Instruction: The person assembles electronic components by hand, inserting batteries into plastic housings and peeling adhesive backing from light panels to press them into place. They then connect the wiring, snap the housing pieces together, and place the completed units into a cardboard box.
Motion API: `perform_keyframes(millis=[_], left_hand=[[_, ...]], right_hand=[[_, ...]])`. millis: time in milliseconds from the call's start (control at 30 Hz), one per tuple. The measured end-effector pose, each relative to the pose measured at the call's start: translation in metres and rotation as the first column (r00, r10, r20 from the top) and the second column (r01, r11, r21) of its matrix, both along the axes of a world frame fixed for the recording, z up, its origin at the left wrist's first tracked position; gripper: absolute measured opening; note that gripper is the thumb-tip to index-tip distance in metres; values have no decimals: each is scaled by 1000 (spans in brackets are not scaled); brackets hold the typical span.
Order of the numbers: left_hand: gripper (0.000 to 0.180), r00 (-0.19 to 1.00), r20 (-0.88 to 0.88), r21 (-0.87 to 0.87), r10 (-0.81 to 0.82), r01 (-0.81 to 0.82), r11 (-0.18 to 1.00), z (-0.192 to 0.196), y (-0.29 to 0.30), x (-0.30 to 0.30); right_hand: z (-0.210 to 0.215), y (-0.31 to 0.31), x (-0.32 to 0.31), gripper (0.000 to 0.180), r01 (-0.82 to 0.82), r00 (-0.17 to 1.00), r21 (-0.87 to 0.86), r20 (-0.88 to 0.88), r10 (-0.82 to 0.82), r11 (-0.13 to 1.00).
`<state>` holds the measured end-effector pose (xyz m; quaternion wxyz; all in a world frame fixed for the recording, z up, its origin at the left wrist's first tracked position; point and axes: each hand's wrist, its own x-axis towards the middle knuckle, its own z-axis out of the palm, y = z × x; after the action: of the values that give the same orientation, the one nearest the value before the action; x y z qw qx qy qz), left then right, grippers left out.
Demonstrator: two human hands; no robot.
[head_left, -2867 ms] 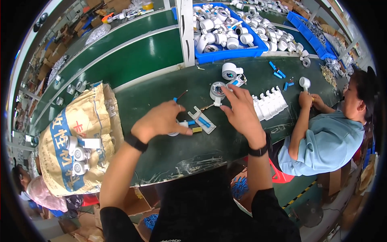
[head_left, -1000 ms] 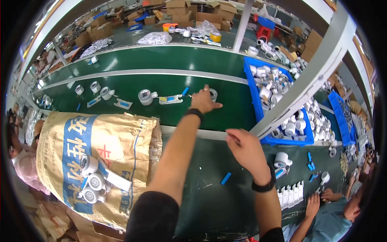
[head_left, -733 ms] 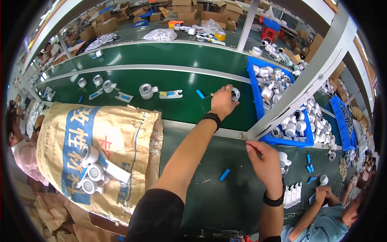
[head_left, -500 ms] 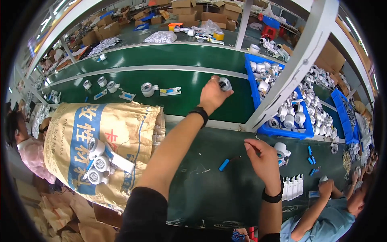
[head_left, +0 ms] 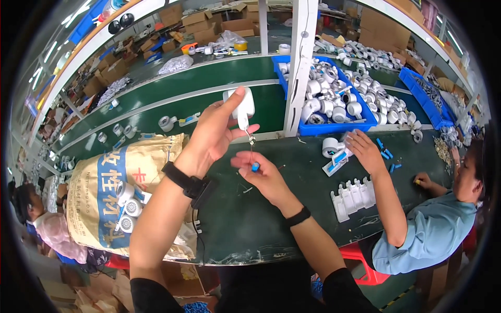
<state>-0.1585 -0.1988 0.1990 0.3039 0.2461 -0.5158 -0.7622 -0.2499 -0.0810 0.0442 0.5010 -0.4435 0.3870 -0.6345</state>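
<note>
My left hand [head_left: 211, 128] is raised above the near edge of the green belt. Its fingers are closed round a white fan head [head_left: 243, 108], with a small connector and thin wires hanging from the lower end. Just below and to the right, my right hand [head_left: 267, 180] pinches a small blue cylindrical battery [head_left: 255, 167] by its end. A thin wire runs between the battery and the hanging connector; whether they are joined I cannot tell. Most of the battery is hidden by the fingers.
A blue crate [head_left: 339, 128] of white fan heads stands behind a white post [head_left: 301, 68]. At left lies a printed sack [head_left: 99, 182] with fan parts on it. At right a co-worker's hand [head_left: 365, 151] touches white parts near a row of white handle shells [head_left: 354, 198].
My left hand has lifted the fan head off the belt and brought it nearer. My right hand has moved left and now holds a blue battery. The view has turned right.
</note>
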Motion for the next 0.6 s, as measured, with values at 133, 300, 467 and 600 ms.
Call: perform_keyframes(millis=[133,300,467,600], left_hand=[[50,997,-67,87,35,-29,996,-24,13,6],[43,982,-189,341,1,64,938,-67,44,-6],[49,985,-112,249,-130,154,956,-120,66,-24],[59,945,326,-249,30,55,967,-144,84,-35]], right_hand=[[4,60,1,36,-10,920,53,391,-12,999],[8,129,-22,32,108,912,159,376,-162,981],[-3,176,-28,35,387,910,312,22,-414,868],[-27,200,-35,34,503,860,377,-123,-496,778]])
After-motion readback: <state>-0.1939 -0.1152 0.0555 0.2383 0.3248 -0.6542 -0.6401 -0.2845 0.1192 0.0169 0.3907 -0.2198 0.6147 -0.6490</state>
